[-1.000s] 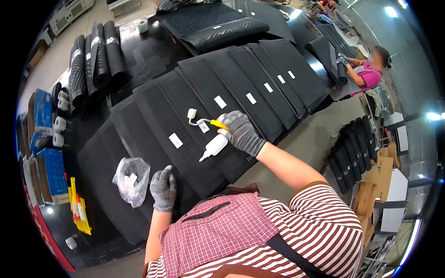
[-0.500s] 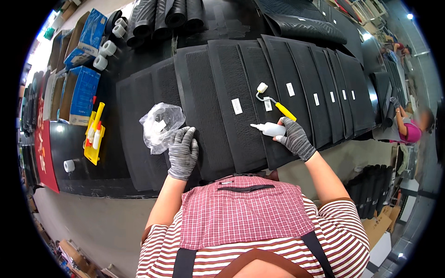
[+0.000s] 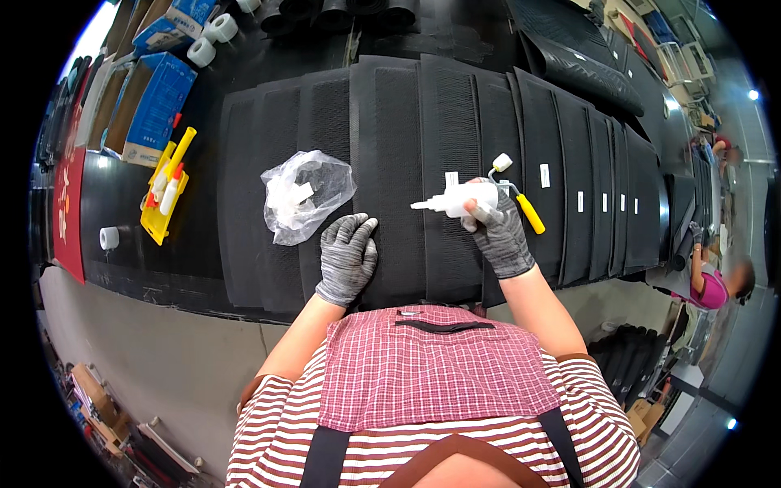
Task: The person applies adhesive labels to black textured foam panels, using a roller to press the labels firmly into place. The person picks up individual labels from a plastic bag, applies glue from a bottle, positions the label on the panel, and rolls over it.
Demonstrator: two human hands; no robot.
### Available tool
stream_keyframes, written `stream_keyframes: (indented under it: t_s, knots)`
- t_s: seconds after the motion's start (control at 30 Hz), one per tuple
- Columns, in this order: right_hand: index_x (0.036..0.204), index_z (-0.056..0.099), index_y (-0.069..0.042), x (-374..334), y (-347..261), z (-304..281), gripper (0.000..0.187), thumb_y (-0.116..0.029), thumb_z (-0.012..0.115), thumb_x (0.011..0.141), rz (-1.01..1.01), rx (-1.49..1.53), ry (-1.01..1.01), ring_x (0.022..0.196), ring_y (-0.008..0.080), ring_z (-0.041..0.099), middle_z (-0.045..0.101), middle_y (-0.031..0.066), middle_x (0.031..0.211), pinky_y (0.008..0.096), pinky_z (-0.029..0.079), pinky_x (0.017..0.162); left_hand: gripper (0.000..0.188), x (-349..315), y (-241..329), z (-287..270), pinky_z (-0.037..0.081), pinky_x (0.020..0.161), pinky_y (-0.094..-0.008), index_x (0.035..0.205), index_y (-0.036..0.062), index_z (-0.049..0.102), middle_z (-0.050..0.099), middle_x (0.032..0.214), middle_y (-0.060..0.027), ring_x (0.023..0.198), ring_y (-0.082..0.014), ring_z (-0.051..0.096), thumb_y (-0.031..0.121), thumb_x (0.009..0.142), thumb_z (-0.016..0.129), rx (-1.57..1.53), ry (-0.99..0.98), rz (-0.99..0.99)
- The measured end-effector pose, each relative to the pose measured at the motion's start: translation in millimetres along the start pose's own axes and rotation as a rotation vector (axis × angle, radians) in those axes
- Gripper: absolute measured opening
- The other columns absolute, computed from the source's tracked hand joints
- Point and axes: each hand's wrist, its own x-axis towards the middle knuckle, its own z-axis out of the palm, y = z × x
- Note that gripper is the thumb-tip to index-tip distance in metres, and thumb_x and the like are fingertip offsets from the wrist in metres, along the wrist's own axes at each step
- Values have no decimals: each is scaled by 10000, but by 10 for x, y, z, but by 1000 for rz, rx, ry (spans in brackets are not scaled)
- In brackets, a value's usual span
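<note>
My right hand (image 3: 502, 240) is closed round a white squeeze bottle (image 3: 455, 201), held above the mats with its thin nozzle pointing left. My left hand (image 3: 348, 259) lies palm down on a black ribbed mat (image 3: 394, 154), fingers out and holding nothing. Beside its fingertips lies a crumpled clear plastic bag (image 3: 325, 183) with small white contents I cannot make out. Just beyond my right hand rests a small roller with a yellow handle (image 3: 531, 215) and a white head (image 3: 503, 163), its wire frame partly hidden. Both hands wear grey striped gloves.
Overlapping black mats (image 3: 541, 138) with white labels spread to the right. At left stand a yellow tray (image 3: 154, 225) holding bottles, a white roll (image 3: 109, 238) and blue boxes (image 3: 163, 102). Black rolls (image 3: 333, 16) line the far side. Another person (image 3: 712, 285) works at far right.
My view has shifted. The right hand has raised the bottle and brought it left over the mats, now in front of a white label. My left hand sits slightly farther from the bag.
</note>
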Motion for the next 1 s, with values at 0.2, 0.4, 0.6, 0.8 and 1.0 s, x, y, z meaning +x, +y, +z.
stream_keyframes:
  t_s: [0.2, 0.4, 0.6, 0.8, 1.0]
  knots:
    - [1069, 561, -39, 272, 87, 379, 399, -227, 796, 807, -148, -363, 100, 594, 92, 602, 642, 67, 824, 215, 491, 511, 362, -4, -11, -10, 399, 1002, -430, 1128, 70, 666, 621, 1155, -107, 1107, -302, 556, 80, 768, 626, -25, 9, -11]
    - [1015, 587, -13, 492, 272, 434, 373, -260, 784, 818, -480, -706, 131, 689, 184, 675, 661, 123, 829, 293, 561, 604, 369, 3, -11, -10, 404, 993, -426, 1125, 70, 667, 624, 1148, -102, 1104, -301, 561, 77, 758, 626, -25, -6, -28]
    - [1003, 600, -9, 523, 223, 583, 318, -215, 757, 818, -592, -825, 95, 771, 239, 707, 680, 156, 876, 320, 585, 669, 372, -8, -36, -2, 417, 970, -435, 1133, 80, 664, 617, 1151, -99, 1096, -296, 563, 101, 764, 626, -24, -2, -16]
    - [998, 600, -4, 540, 260, 570, 318, -201, 762, 808, -708, -920, 68, 752, 231, 703, 672, 142, 861, 321, 582, 651, 369, 10, -25, -16, 416, 977, -432, 1125, 71, 668, 622, 1148, -102, 1095, -299, 565, 87, 759, 626, -31, 10, -10]
    - [1001, 599, 3, 435, 344, 492, 323, -203, 759, 809, -778, -1070, -5, 763, 226, 707, 673, 136, 863, 318, 583, 665, 353, 7, -36, -10, 427, 961, -438, 1121, 77, 664, 616, 1146, -103, 1091, -296, 568, 107, 772, 622, -21, 10, -7]
